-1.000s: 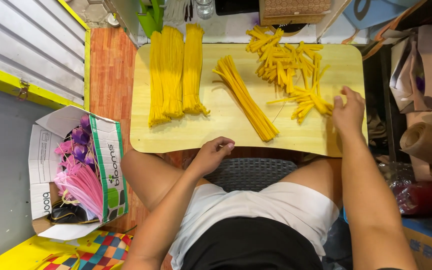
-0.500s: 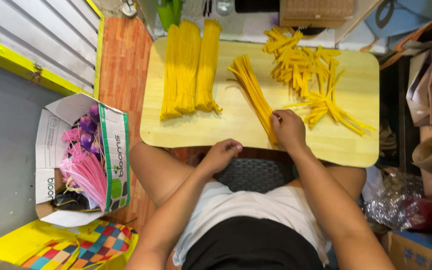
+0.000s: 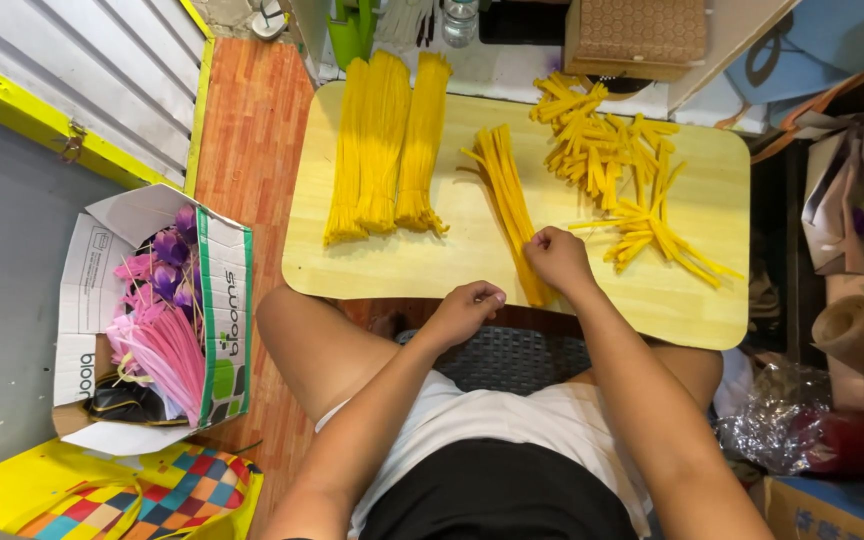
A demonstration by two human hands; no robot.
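1. Cramped work corner: light wooden board (image 3: 432, 270) laid across the lap, orange-brown floor at left, grey corrugated wall w/ yellow trim beyond.
2. R hand (image 3: 555, 258) sits on the near end of a diagonal bundle of long yellow stems (image 3: 508, 195) at board centre; fingertips curled in, pinching a stem or two.
3. L hand (image 3: 469, 308) at the near board edge, fingers curled shut; can't tell if it holds anything.
4. Three thicker yellow bundles (image 3: 387, 150) lie side by side on board's left part.
5. Loose pile of short yellow pieces (image 3: 617, 170) on the right part, well apart from L hand.
6. Open cardboard box (image 3: 222, 320) on floor at left, w/ pink and purple stems (image 3: 157, 335) inside.
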